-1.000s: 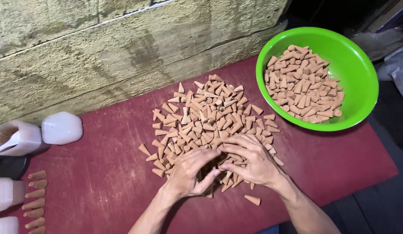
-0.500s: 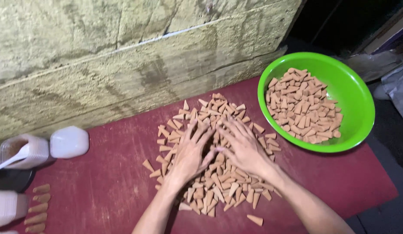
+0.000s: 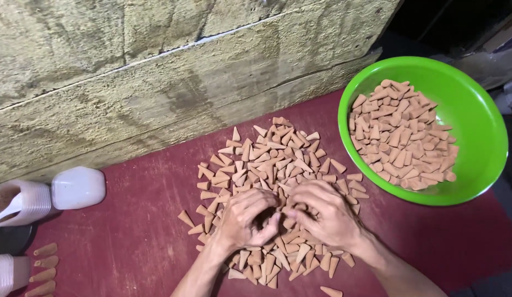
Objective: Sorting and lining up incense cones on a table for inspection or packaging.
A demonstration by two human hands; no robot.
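A loose pile of small tan clay cones [image 3: 267, 159] is spread over a dark red tabletop [image 3: 135, 242]. My left hand [image 3: 247, 217] and my right hand [image 3: 322, 212] rest on the near part of the pile, side by side. Their fingers curl inward and meet over a few cones, which they pinch together between the fingertips. More cones lie under and in front of both wrists. A bright green plastic bowl [image 3: 476, 110] at the right holds a heap of the same cones [image 3: 401, 135].
A rough yellowish stone wall [image 3: 157, 71] runs along the back of the table. At the left edge stand white plastic containers [image 3: 77, 187] and a stack of white cups [image 3: 16, 201]. A short row of cones [image 3: 44, 267] lies at the lower left.
Both hands, which lay flat and spread over the pile half a second ago, have drawn back toward me and closed their fingers together on a few cones.
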